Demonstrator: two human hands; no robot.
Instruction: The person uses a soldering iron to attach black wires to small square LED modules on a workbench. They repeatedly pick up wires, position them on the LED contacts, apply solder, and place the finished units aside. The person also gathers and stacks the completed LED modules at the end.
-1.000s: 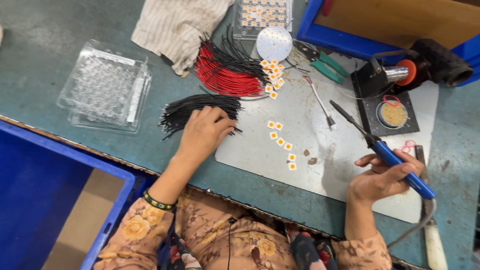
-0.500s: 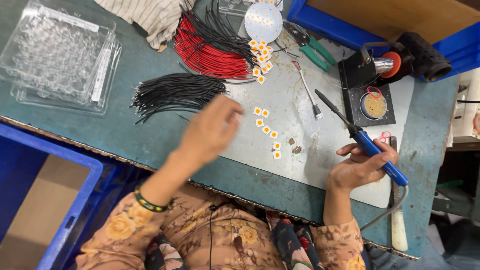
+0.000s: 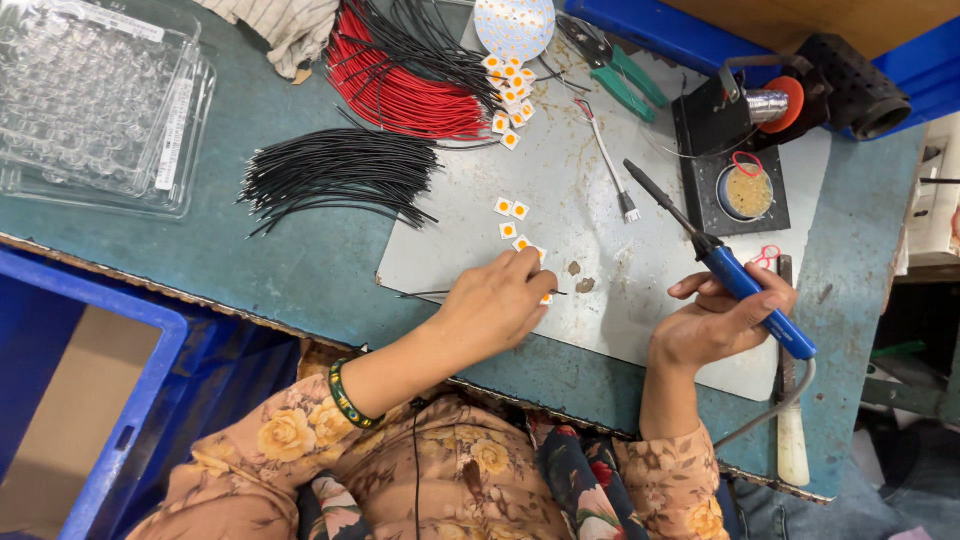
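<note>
Head view: the left hand (image 3: pixel 497 300) pinches a thin black wire (image 3: pixel 425 295) on the grey mat (image 3: pixel 600 200) on the desk, beside small square chips (image 3: pixel 510 209). The right hand (image 3: pixel 715 325) grips a blue soldering iron (image 3: pixel 735 275).

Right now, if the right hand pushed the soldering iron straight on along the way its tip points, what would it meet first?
The right hand aims the soldering iron up and left. First in line looks like the thin metal tool on the grey mat, though the height above it is unclear.
</note>
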